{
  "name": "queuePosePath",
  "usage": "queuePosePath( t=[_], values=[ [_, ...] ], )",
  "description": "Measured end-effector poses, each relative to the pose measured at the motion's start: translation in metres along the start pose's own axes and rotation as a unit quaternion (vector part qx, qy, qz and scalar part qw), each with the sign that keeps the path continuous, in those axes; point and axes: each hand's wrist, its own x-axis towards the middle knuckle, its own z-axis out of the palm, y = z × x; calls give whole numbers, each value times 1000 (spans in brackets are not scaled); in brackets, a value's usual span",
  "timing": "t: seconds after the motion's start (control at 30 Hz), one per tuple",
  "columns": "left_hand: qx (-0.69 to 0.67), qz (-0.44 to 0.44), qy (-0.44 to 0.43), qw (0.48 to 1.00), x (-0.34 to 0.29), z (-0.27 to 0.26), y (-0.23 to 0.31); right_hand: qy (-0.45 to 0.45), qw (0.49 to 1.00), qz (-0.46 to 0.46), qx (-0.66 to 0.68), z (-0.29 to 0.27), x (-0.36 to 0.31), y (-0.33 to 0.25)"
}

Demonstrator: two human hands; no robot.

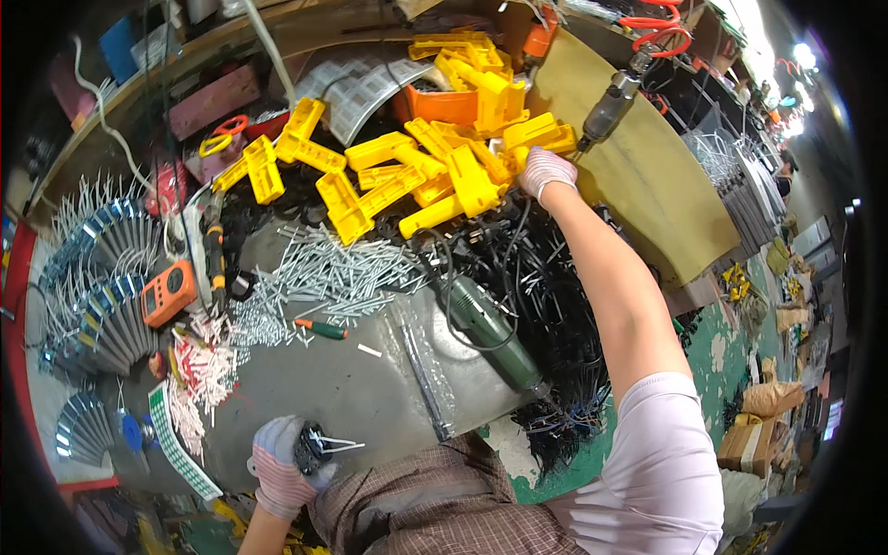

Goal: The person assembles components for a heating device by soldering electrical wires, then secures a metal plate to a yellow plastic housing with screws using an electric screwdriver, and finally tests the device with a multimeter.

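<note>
My left hand (282,467), in a striped glove, is near the front edge of the grey worktop. Its fingers close round a small black part (311,448) from which two thin pale rods, perhaps screws, stick out. Stretched far ahead, my right hand (548,174), gloved as well, is at the right side of a heap of yellow plastic housings (472,180). The fingers close on one yellow housing (521,159) there; its far part blends into the heap. Long silver screws (342,273) lie in a pile before the heap.
A green power tool (495,333) lies beside tangled black cords (564,342). An air screwdriver (610,109) hangs near my right hand. An orange meter (168,293), a screwdriver (321,328), white-and-red sleeves (199,370) and fanned metal pieces with wires (111,314) are at left.
</note>
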Motion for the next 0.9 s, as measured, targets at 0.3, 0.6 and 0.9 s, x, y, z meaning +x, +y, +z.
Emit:
queuePosePath(
  t=[0.3,0.6,0.9],
  values=[
    [-13,-16,-8,1000,10,-6,4,173,982,-66,28,-9,-12,16],
    [-30,-42,149,987,40,-52,30,185,796,-426,389,-67,-202,-68],
    [71,-94,165,979,30,-97,-2,-212,690,-512,466,-60,-293,-146]
  ],
)
